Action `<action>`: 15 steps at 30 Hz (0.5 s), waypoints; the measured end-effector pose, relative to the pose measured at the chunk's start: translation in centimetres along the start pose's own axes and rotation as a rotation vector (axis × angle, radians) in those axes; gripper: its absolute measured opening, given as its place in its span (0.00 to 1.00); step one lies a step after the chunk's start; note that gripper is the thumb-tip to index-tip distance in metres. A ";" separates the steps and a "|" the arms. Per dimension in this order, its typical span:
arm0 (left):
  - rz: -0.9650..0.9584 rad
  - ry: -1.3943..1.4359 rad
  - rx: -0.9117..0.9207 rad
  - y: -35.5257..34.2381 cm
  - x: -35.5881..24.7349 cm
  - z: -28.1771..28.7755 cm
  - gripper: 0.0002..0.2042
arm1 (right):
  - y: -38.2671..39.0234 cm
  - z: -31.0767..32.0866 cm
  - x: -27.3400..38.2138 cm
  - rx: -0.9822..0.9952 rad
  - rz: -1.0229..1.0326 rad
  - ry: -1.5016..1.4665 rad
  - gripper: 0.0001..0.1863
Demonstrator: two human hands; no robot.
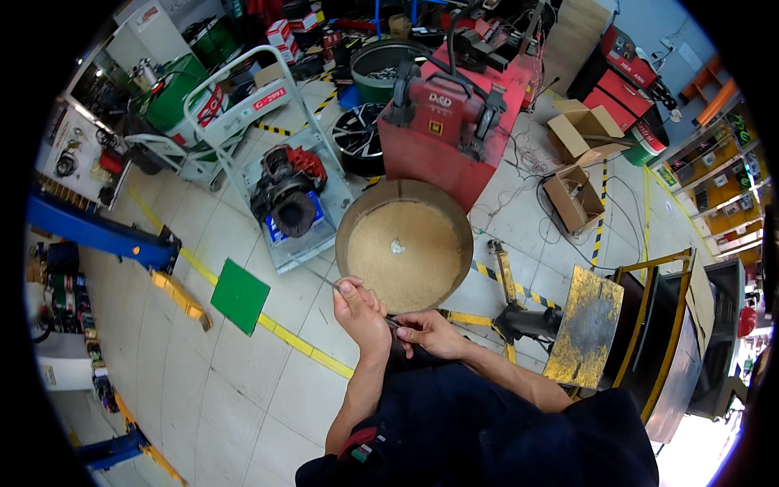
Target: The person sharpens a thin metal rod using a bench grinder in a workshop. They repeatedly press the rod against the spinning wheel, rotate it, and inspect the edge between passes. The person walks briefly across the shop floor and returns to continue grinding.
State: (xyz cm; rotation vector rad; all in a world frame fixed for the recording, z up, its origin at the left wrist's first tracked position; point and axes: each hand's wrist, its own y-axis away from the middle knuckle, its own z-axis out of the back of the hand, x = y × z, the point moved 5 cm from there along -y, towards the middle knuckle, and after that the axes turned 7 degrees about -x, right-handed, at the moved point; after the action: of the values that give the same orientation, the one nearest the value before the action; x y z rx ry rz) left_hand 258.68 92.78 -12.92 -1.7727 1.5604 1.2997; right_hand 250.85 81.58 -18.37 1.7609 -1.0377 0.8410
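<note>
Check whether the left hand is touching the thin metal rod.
Touching. The head view shows the left hand closed around the thin metal rod, which sticks out past the thumb side toward the picture's upper left.

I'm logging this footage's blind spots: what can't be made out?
All in the head view:
Whether the thin rod and dark piece join: the left hand covers between.
White bit in the round container: too small.
Blue beam at left: far end cut off by the rim.
</note>
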 end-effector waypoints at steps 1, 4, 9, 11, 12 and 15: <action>0.013 -0.007 0.015 -1.8 -0.3 -1.1 0.17 | -1.3 -0.1 1.0 -0.059 0.024 0.026 0.17; 0.051 -0.043 0.084 -6.3 0.0 -4.1 0.16 | -4.9 0.9 2.5 -0.242 -0.005 0.013 0.17; 0.271 -0.028 0.199 -11.2 0.7 -6.1 0.15 | -8.9 1.6 4.5 -0.125 -0.004 -0.050 0.17; 0.333 -0.154 0.220 -14.0 0.6 -4.3 0.15 | -11.4 4.2 6.8 -0.074 -0.035 0.211 0.25; 0.363 -0.217 0.231 -15.2 0.6 -3.4 0.15 | -13.6 7.0 8.0 -0.151 0.021 0.323 0.25; 0.448 -0.354 0.188 -16.4 1.6 0.3 0.15 | -21.9 20.1 9.1 -0.812 0.154 0.287 0.24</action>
State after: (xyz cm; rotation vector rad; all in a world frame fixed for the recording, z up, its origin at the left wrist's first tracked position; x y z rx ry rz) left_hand 273.75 96.55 -18.48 -1.0420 1.8527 1.5059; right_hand 276.58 65.69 -25.62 0.8620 -1.1149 0.6089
